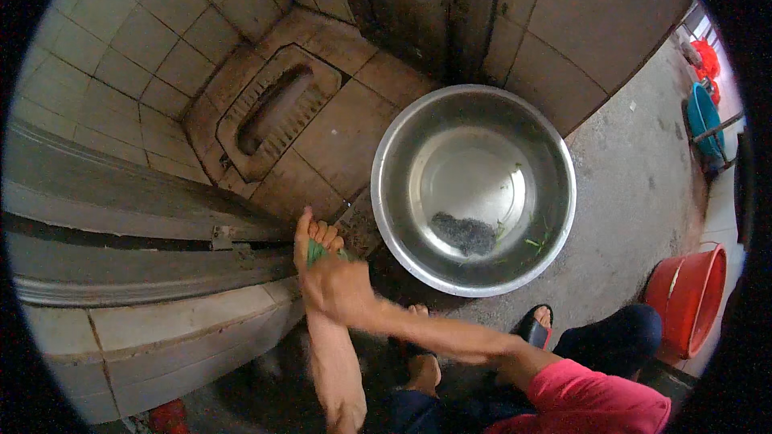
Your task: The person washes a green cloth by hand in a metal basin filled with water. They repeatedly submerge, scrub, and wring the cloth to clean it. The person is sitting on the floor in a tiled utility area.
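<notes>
A small green bundle (pixel 315 252), soft-looking and mostly covered by fingers, is gripped between my hands left of the basin; I cannot tell what it is. My left hand (pixel 310 235) is closed round it, with the thumb pointing up. My right hand (pixel 338 283) is closed too and slightly blurred, crossing over the left wrist and pressed against the bundle; its fingers are mostly hidden. Beside them a wide metal basin (pixel 388 229) stands on the floor. Inside it lie a dark, grainy patch (pixel 465 233) and several green scraps (pixel 537 241).
A squat toilet (pixel 322 72) is set in the tiled floor beyond my hands. To the left runs a door frame (pixel 145 193) above a tiled ledge (pixel 185 321). A red bucket (pixel 683 297) stands at the right, with a teal basin (pixel 704 124) farther back. My sandalled foot (pixel 537 325) is near the basin.
</notes>
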`<state>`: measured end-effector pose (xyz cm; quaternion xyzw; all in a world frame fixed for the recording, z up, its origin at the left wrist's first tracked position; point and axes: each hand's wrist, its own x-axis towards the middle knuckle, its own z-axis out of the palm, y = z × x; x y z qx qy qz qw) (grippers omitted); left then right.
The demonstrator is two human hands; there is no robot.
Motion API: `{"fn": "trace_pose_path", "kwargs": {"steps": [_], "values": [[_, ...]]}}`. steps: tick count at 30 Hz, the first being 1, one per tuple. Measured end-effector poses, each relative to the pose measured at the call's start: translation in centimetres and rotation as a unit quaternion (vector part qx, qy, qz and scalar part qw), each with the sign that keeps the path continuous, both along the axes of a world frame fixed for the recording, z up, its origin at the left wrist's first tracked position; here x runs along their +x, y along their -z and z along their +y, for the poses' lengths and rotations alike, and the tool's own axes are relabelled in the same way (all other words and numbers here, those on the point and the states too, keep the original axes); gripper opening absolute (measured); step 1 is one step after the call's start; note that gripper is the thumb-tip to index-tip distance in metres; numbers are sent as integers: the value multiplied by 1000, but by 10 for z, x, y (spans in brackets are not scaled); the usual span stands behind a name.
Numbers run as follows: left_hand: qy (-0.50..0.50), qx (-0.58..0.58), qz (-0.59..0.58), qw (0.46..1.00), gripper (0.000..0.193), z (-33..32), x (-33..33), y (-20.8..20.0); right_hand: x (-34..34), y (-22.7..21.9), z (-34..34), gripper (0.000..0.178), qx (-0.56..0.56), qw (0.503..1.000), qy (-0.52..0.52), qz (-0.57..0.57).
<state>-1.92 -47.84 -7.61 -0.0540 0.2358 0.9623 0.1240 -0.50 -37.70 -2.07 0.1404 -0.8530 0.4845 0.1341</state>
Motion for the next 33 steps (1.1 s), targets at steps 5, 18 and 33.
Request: {"fn": "trace_pose_path", "kwargs": {"steps": [5,18,33], "values": [[-107,-153,-232,955,40,49,8,-11,-67,41,19,30,21,978,30,-205],[44,104,41,993,29,-9,18,33,8,10,9,22,39,971,-147,-187],[6,-93,-81,992,35,108,0,-39,-65,17,64,17,-5,991,120,-51]]}}
